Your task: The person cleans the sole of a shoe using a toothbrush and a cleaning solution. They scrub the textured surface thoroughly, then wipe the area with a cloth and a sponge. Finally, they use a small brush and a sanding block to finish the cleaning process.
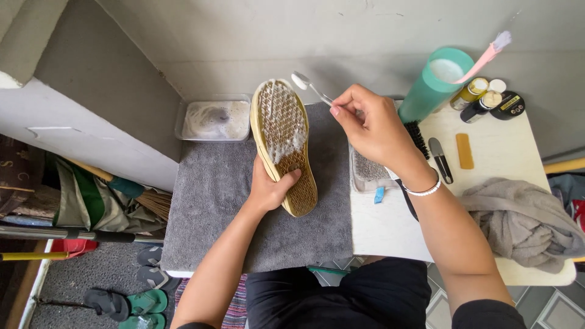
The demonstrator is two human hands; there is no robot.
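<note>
Shoe [284, 146], sole up over grey towel [213, 201], clamped in left hand [268, 189]; right hand [373, 128] pinching toothbrush [308, 87] near the toe; scrubbing step, seemingly mid-lather; next stroke calls for steady grip and firm bristle contact.

Your shoe [285, 146]: tan sole, waffle grid, white foam patches. Towel [219, 201] under it grey. Cup [436, 82] teal, toothbrush [487, 56] pink. Cloth [524, 222] beige-grey. Your wristband [425, 191] white.
</note>
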